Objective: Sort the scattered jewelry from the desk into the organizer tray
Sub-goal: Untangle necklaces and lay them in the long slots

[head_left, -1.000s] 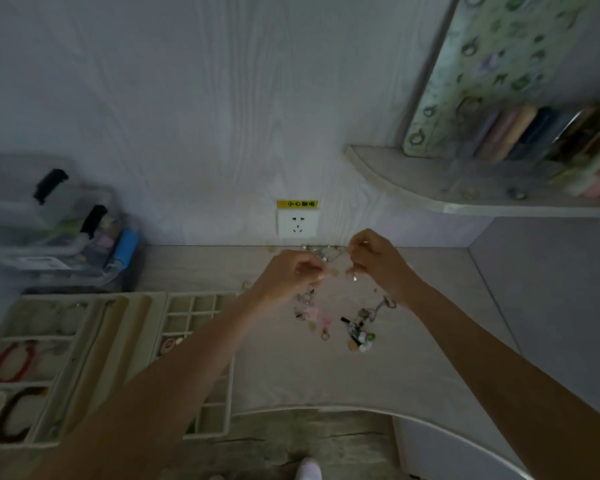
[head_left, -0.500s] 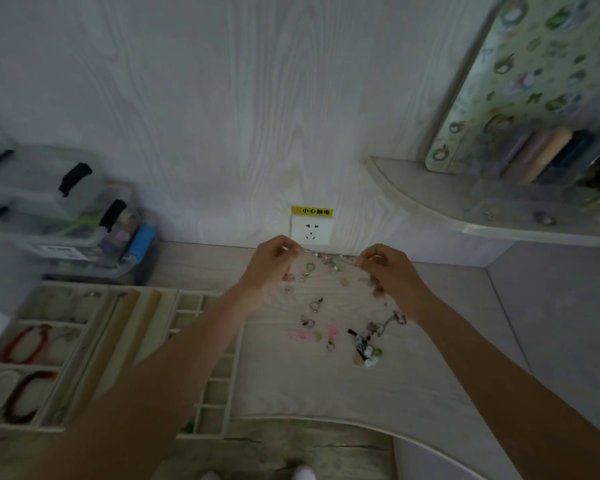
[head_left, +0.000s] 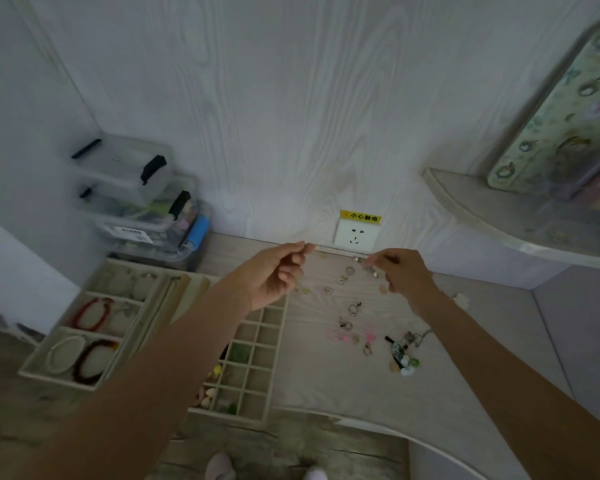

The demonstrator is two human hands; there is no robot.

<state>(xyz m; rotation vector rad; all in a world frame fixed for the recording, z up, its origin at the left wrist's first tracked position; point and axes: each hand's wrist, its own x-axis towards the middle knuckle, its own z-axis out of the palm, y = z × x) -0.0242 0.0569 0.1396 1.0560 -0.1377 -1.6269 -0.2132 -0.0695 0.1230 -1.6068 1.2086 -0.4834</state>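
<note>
Silvery and thin, a chain point(head_left: 340, 255) seems to be strung between the two raised hands near the wall socket point(head_left: 356, 234), though it is too fine and blurred to trace fully. The left hand point(head_left: 274, 277) has its fingers curled with thumb and forefinger pinched at the tip. The right hand point(head_left: 404, 273) pinches a small metal bit at its fingertips, the other fingers folded under.

Below them, on the pale wood-grain desk point(head_left: 326, 382), much is left to sort: several small metal rings point(head_left: 350, 270) lie scattered, then pink trinkets point(head_left: 336, 336), and a darker cluster with green and white beads point(head_left: 404, 355).

Part of the job looks done. The cream, fabric-lined organizer tray point(head_left: 274, 382), just left of the scatter, has a grid of little square cells, a few holding yellow and green pieces. Its wider compartments hold a red bead bracelet point(head_left: 92, 313), a white one point(head_left: 63, 353) and a dark one point(head_left: 90, 362). Clear plastic boxes point(head_left: 139, 199) stand stacked behind.
</note>
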